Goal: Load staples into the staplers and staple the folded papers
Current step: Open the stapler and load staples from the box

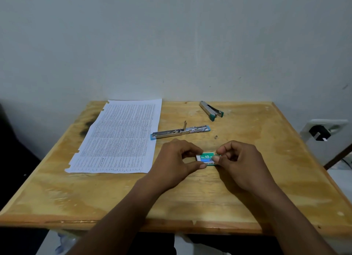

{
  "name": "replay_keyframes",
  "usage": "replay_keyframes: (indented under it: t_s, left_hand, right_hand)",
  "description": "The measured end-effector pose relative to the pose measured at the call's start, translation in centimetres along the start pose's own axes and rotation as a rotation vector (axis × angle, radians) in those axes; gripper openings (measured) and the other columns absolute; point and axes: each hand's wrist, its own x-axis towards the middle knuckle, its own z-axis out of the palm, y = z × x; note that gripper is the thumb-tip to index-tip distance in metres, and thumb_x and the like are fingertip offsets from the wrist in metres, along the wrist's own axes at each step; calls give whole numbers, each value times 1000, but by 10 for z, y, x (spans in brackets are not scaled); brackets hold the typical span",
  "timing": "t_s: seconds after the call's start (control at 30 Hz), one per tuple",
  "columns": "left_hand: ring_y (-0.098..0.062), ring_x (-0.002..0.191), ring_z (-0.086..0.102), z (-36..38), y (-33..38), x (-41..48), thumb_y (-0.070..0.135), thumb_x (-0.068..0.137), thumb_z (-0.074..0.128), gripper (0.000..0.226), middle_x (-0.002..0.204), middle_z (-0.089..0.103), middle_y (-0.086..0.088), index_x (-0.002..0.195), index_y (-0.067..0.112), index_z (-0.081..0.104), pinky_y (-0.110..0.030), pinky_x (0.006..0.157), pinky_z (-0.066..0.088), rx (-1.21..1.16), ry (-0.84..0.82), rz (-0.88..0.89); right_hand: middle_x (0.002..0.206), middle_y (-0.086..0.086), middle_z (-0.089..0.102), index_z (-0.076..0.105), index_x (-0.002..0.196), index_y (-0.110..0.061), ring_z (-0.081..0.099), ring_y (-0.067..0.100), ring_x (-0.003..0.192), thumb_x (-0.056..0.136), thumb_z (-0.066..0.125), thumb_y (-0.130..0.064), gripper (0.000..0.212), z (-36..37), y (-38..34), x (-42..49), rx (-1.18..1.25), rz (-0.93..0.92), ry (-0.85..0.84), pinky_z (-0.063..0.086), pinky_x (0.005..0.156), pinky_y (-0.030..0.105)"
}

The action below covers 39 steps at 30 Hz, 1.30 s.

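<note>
L hand (174, 160), R hand (241, 162) pinch staple box (206, 157) btwn.

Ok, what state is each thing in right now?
Staple box: pinched between left hand and right hand.
Near stapler: swung fully open, lying flat.
Far stapler: lying untouched; open or closed unclear.
Printed papers: flat, unfolded, untouched.

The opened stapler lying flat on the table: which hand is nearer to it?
Left. The left hand sits just in front of the opened stapler, near its middle; the right hand is farther, off past its right end. Both pinch the staple box.
</note>
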Motion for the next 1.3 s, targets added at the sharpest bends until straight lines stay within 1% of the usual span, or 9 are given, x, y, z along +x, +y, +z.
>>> replay_keyframes:
  t_s: [0.13, 0.23, 0.53, 0.67, 0.77, 0.87, 0.97, 1.07, 1.3]
  left_hand:
    - [-1, 93, 64, -7, -5, 1, 30, 75, 89, 35, 101, 75, 16, 108, 30, 77, -19, 79, 57, -7, -24, -30]
    - [4, 96, 63, -14, -8, 0, 27, 78, 88, 37, 101, 73, 22, 111, 35, 75, -21, 82, 59, -30, -69, -62]
    - [-3, 95, 64, -15, -11, -2, 24, 80, 85, 33, 101, 74, 20, 109, 36, 75, -29, 85, 60, -65, -49, -80]
    - [-4, 96, 65, -15, -12, -1, 23, 79, 86, 35, 102, 73, 21, 109, 38, 75, -30, 86, 61, -68, -55, -90]
    - [-4, 97, 66, -15, -12, -2, 23, 79, 86, 37, 101, 73, 21, 110, 39, 74, -30, 88, 60, -70, -53, -92]
    - [-2, 96, 66, -14, -12, -1, 24, 78, 87, 37, 100, 74, 20, 110, 39, 74, -27, 88, 60, -61, -43, -89]
    - [3, 96, 66, -14, -12, -1, 25, 78, 87, 40, 100, 74, 22, 113, 37, 73, -22, 88, 59, -68, -38, -82]
    - [4, 97, 67, -13, -13, -1, 25, 78, 87, 43, 99, 75, 22, 116, 35, 72, -19, 88, 58, -73, -34, -66]
    - [7, 94, 65, -12, -12, 0, 22, 77, 88, 48, 95, 73, 23, 119, 34, 70, -15, 86, 55, -76, -31, -58]
  right_hand:
    - [74, -9, 69, 71, 90, -29, 61, 2, 68, 85, 74, -23, 8, -3, 3, 0, -85, -17, -38, 39, 52, 11]
    - [74, -9, 69, 71, 91, -28, 59, 2, 65, 87, 73, -22, 7, -7, 4, 2, -91, -21, -54, 40, 49, 8]
    - [84, -11, 69, 68, 92, -31, 59, 6, 71, 89, 70, -25, 8, -15, 6, 5, -191, -38, -51, 40, 46, 8]
    - [94, -12, 63, 62, 95, -37, 54, 5, 79, 90, 68, -30, 11, -21, -2, 7, -304, -66, -118, 39, 48, 10]
    - [96, -10, 53, 63, 92, -40, 48, 6, 85, 88, 67, -33, 9, -13, -16, 7, -386, -173, -67, 35, 59, 16]
    - [90, -10, 52, 73, 94, -33, 47, 7, 86, 88, 67, -38, 10, 3, -31, 10, -502, -207, -88, 33, 60, 20]
    - [79, -10, 60, 78, 97, -27, 53, 8, 74, 86, 68, -42, 21, 17, -40, 13, -595, -163, -99, 39, 55, 23]
    - [82, -3, 71, 80, 94, -25, 60, 13, 74, 84, 70, -43, 23, 25, -42, 18, -613, -99, -105, 52, 61, 30]
    - [78, -3, 70, 78, 84, -24, 62, 18, 74, 78, 72, -44, 22, 30, -42, 26, -606, 12, -97, 55, 65, 32]
